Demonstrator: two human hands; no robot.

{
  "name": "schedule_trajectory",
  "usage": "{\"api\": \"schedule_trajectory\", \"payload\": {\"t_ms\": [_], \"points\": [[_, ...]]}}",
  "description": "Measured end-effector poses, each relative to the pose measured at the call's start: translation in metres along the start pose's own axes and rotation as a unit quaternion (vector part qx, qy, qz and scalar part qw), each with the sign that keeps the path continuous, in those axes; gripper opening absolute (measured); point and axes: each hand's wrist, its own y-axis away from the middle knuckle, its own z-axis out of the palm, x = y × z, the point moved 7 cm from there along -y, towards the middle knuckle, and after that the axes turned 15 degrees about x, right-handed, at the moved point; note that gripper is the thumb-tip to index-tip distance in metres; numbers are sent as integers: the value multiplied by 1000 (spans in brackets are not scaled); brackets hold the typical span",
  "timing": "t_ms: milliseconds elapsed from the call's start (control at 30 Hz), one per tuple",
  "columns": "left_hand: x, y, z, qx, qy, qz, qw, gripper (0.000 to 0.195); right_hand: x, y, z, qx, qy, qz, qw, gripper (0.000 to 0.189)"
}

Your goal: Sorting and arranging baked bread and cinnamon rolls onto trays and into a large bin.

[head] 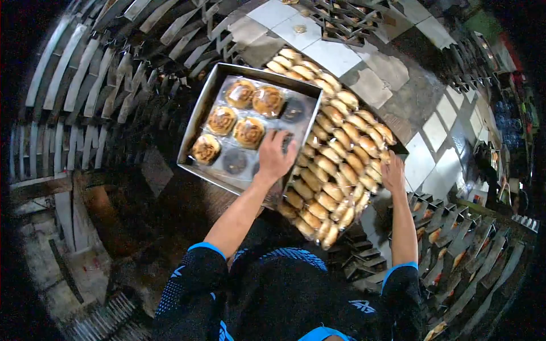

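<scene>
A metal baking tray (200, 100) holds several round swirl-topped buns (248, 132) in clear wrap, with dark round marks between them on its bottom. Over the tray's lower right part is my left hand (277, 154), fingers curled downward; whether something is under them is hidden. Right of that tray, a second tray (399, 149) is packed with rows of wrapped oblong bread rolls (337, 149). My right hand (393, 170) is at the right edge of the rolls, its fingertips against a roll or the tray edge; its grip is not clear.
Stacked metal trays (81, 72) crowd the left side. More stacks, some with bread, stand at the lower right (456, 247) and at the top (345, 21). Flattened pieces of cardboard or paper (371, 85) lie on the tiled floor (337, 55).
</scene>
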Motion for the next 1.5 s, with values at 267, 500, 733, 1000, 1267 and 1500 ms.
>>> {"api": "schedule_trajectory", "payload": {"t_ms": [267,500,733,1000,1267,1500], "points": [[-152,-60,-73,-17,-72,-93,993,43,-98,-47,-48,19,20,48,998,44],[-185,-150,-13,-27,-281,-106,953,65,-249,-31,-62,24,-149,-73,986,35],[-196,-154,-16,-219,-159,-62,961,85,-201,28,-123,101,-165,115,974,30],[25,-22,84,-386,228,-260,855,87,-225,0,-129,132,-160,8,978,69],[159,28,199,-308,160,-110,931,47,4,0,-104,161,-355,286,876,57],[116,17,301,-303,-182,61,934,32,44,-29,-73,91,-231,81,965,63]]}}
